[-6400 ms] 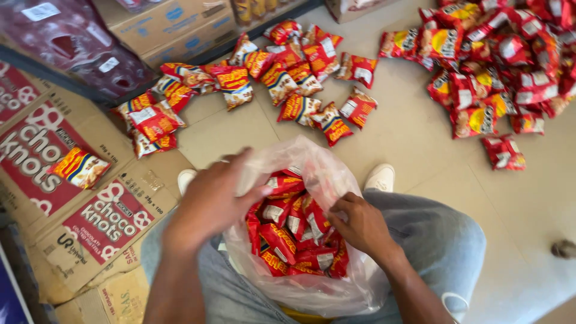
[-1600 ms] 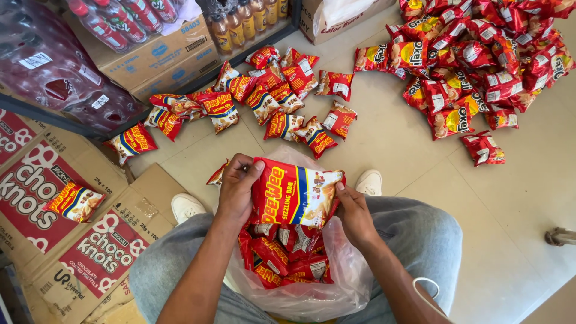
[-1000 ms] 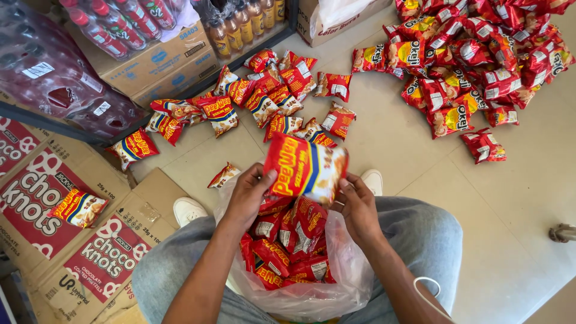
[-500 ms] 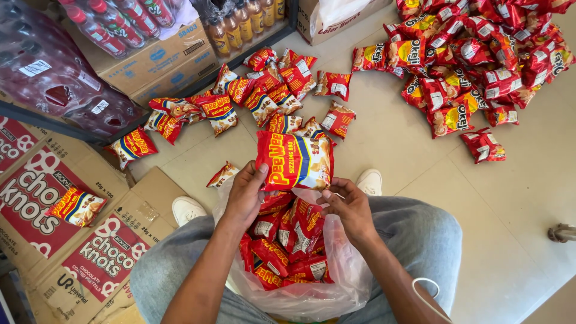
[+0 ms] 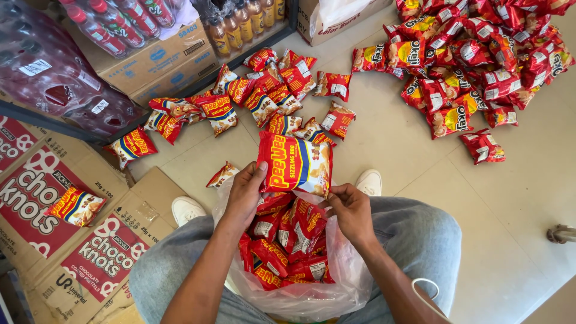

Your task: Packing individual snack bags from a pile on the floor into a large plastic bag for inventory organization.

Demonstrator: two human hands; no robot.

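My left hand (image 5: 247, 193) grips the left edge of a red, yellow and blue snack packet (image 5: 295, 163), held flat just above a clear plastic bag (image 5: 336, 287). The bag rests between my knees and holds several red snack packets (image 5: 287, 240). My right hand (image 5: 350, 207) pinches the bag's rim just below the packet's right corner. A small packet (image 5: 222, 175) lies on the floor left of my left hand.
Loose snack packets (image 5: 264, 96) lie scattered on the tiled floor ahead, with a bigger heap (image 5: 474, 54) at the far right. Flattened cardboard boxes (image 5: 54, 228) with one packet (image 5: 75, 206) on them lie left. Shrink-wrapped bottles (image 5: 54, 66) and cartons (image 5: 156, 57) stand behind.
The packet has been lowered slightly toward the bag. My right hand has let go of it and now holds the bag's rim. My left hand keeps its grip.
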